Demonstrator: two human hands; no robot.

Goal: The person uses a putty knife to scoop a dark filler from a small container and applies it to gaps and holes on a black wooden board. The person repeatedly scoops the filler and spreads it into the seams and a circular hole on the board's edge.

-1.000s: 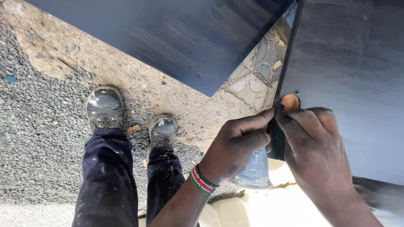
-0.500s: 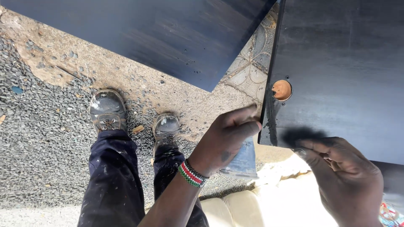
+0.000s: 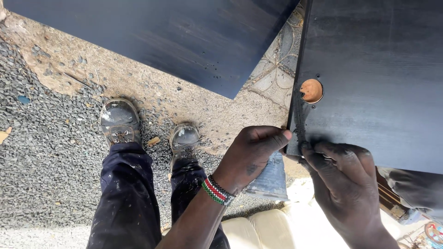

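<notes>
- Gravel and bare, sun-lit ground (image 3: 55, 152) fill the background, well below the dark panel (image 3: 378, 69) that serves as the landmark at the right of the view.
- That dark panel, painted near-black, carries a round bored hole (image 3: 311, 90) close to its left edge, raw orange-brown wood showing inside it.
- Left hand (image 3: 251, 157), with a beaded wristband (image 3: 218, 191) in red, white, green and black, curls against the panel's lower left corner; thumb and forefinger are closed onto the edge, apparently to steady the board.
- Right hand (image 3: 344, 180) lies just right of that corner, fingers bent and pressed on the panel face below the hole; whether something thin sits under the fingertips cannot be told.
- Both hands are smudged dark, matching the panel's coating, and a rough blackened streak runs down the panel edge from the hole to the fingers.
- Under the left hand, below the panel's corner, a pale grey tapered object (image 3: 270, 180) shows; what it is cannot be told.
- Left of the panel, the person's two dusty work shoes (image 3: 119, 121) and paint-flecked navy trousers (image 3: 122, 193) stand on the gravel.
- Above and left of the panel, a second dark board (image 3: 184, 37) lies across the ground, with a patterned tile (image 3: 277, 76) visible in the gap between the two.
</notes>
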